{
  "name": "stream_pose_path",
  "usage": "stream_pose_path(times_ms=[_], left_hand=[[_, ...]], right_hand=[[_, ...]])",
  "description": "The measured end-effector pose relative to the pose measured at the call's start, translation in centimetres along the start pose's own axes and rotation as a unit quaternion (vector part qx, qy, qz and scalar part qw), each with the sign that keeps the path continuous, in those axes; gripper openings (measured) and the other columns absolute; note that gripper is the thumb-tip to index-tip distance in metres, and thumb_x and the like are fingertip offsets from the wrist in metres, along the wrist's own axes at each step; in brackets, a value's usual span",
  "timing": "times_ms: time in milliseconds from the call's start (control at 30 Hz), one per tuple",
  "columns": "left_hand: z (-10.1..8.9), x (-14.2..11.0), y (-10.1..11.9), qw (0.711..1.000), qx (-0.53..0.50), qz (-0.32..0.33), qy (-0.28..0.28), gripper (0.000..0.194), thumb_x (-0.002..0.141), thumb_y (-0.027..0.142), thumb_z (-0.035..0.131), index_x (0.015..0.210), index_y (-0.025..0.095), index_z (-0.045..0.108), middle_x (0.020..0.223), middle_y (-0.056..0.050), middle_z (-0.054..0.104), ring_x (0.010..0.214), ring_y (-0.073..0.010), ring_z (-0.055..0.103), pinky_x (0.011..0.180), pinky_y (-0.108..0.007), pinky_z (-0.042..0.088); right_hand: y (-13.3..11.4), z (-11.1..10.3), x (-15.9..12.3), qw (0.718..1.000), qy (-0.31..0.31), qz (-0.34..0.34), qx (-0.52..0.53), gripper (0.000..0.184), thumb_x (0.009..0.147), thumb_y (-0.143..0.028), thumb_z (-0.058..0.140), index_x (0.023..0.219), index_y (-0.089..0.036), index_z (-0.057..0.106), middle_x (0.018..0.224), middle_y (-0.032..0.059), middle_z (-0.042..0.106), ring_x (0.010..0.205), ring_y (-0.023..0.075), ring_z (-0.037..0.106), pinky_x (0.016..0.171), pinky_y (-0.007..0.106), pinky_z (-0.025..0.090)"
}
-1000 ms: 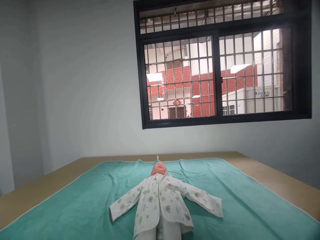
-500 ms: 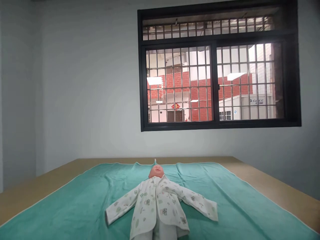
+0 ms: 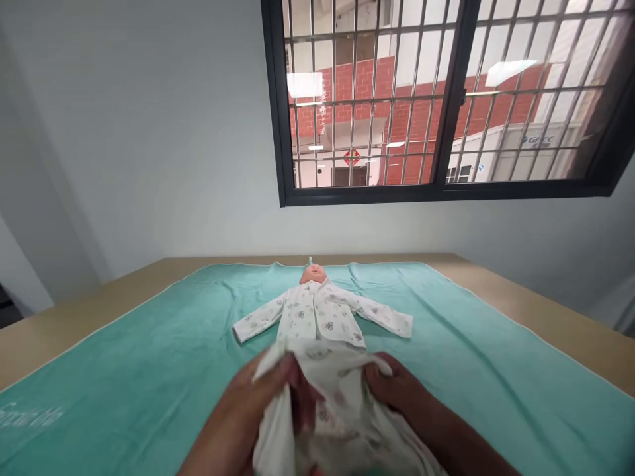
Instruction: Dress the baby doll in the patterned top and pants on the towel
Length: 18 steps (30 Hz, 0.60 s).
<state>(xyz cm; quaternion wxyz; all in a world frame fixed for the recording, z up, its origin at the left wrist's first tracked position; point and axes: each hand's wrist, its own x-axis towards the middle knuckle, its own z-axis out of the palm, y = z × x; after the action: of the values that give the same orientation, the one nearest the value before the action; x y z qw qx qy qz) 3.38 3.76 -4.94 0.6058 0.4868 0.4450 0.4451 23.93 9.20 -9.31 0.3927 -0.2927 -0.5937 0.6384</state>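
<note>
A baby doll (image 3: 313, 273) lies on its back on a teal blanket (image 3: 149, 370), dressed in a white printed top (image 3: 320, 314) with both sleeves spread out. Below the top, a matching white printed garment (image 3: 337, 403) is bunched up near the doll's lower half. My left hand (image 3: 258, 406) grips its left side, fingers curled into the cloth. My right hand (image 3: 397, 387) grips its right side the same way. The doll's legs are hidden under the cloth and my hands.
The blanket covers a wide tan table (image 3: 546, 311) that stands against a pale wall. A barred black-framed window (image 3: 446, 99) is above the far edge, with a brick building outside. White lettering (image 3: 30, 416) is at the blanket's near left.
The view has tilted down and closer. Both my hands have come into view at the bottom, holding the bunched white garment below the doll's top.
</note>
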Motion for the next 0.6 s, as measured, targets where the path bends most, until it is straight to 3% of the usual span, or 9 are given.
stream_pose_path(times_ms=[67,133,167,267,367,533,600], left_hand=[[-0.2,1.1,0.5,0.997,-0.067,0.035,-0.003,0.045,0.082,0.056,0.055,0.065,0.015,0.065,0.061,-0.006,0.064,0.057,-0.0159,0.056,0.056,-0.024,0.045],[0.1,2.0,0.6,0.994,-0.096,0.047,-0.028,0.046,0.083,0.056,0.053,0.063,0.015,0.062,0.051,-0.003,0.057,0.047,-0.0124,0.049,0.049,-0.022,0.040],[0.3,2.2,0.5,0.995,-0.082,0.047,-0.044,0.042,0.081,0.054,0.058,0.066,0.015,0.062,0.048,-0.001,0.055,0.045,-0.0118,0.048,0.049,-0.021,0.040],[1.1,2.4,-0.5,0.996,-0.002,0.061,-0.072,0.033,0.064,0.040,0.079,0.086,0.018,0.068,0.059,0.001,0.063,0.059,-0.0163,0.057,0.061,-0.024,0.046],[1.7,2.2,-1.6,0.997,0.037,0.052,-0.051,0.032,0.066,0.033,0.077,0.094,0.019,0.071,0.081,-0.002,0.071,0.081,-0.0239,0.063,0.075,-0.030,0.048],[1.4,2.1,-1.7,0.992,-0.032,0.098,0.070,0.035,0.073,0.036,0.071,0.105,0.021,0.069,0.107,-0.005,0.070,0.105,-0.0274,0.059,0.096,-0.034,0.042],[1.2,2.1,-1.5,0.990,-0.080,0.073,0.087,0.040,0.073,0.035,0.071,0.110,0.021,0.066,0.108,-0.005,0.069,0.105,-0.0272,0.060,0.095,-0.035,0.043]], right_hand=[[-0.5,0.5,0.2,0.991,-0.128,0.044,-0.012,0.041,0.067,-0.055,0.072,0.069,-0.014,0.065,0.054,-0.0042,0.047,0.048,0.0062,0.038,0.048,0.019,0.035],[-0.9,0.9,0.3,0.980,-0.193,0.049,-0.006,0.037,0.066,-0.048,0.075,0.074,-0.012,0.067,0.061,-0.0026,0.052,0.053,0.0067,0.043,0.054,0.020,0.038],[-1.0,1.1,0.4,0.983,-0.180,0.032,0.009,0.036,0.069,-0.047,0.074,0.078,-0.013,0.068,0.066,-0.0009,0.056,0.058,0.0084,0.047,0.059,0.022,0.041],[-1.2,1.4,1.1,0.998,-0.041,-0.032,0.028,0.036,0.078,-0.049,0.064,0.085,-0.014,0.070,0.074,0.0023,0.063,0.068,0.0136,0.055,0.068,0.027,0.045],[-1.1,1.4,1.8,0.997,0.047,-0.056,-0.011,0.036,0.080,-0.050,0.063,0.082,-0.015,0.070,0.073,0.0021,0.063,0.070,0.0144,0.054,0.066,0.026,0.044],[0.8,0.9,1.9,0.996,0.073,-0.036,-0.043,0.036,0.074,-0.048,0.069,0.063,-0.014,0.063,0.057,-0.0023,0.050,0.057,0.0098,0.042,0.057,0.024,0.037],[1.8,0.7,1.7,0.998,0.056,-0.008,-0.039,0.039,0.068,-0.050,0.073,0.057,-0.014,0.060,0.051,-0.0039,0.044,0.051,0.0080,0.035,0.052,0.023,0.034]])
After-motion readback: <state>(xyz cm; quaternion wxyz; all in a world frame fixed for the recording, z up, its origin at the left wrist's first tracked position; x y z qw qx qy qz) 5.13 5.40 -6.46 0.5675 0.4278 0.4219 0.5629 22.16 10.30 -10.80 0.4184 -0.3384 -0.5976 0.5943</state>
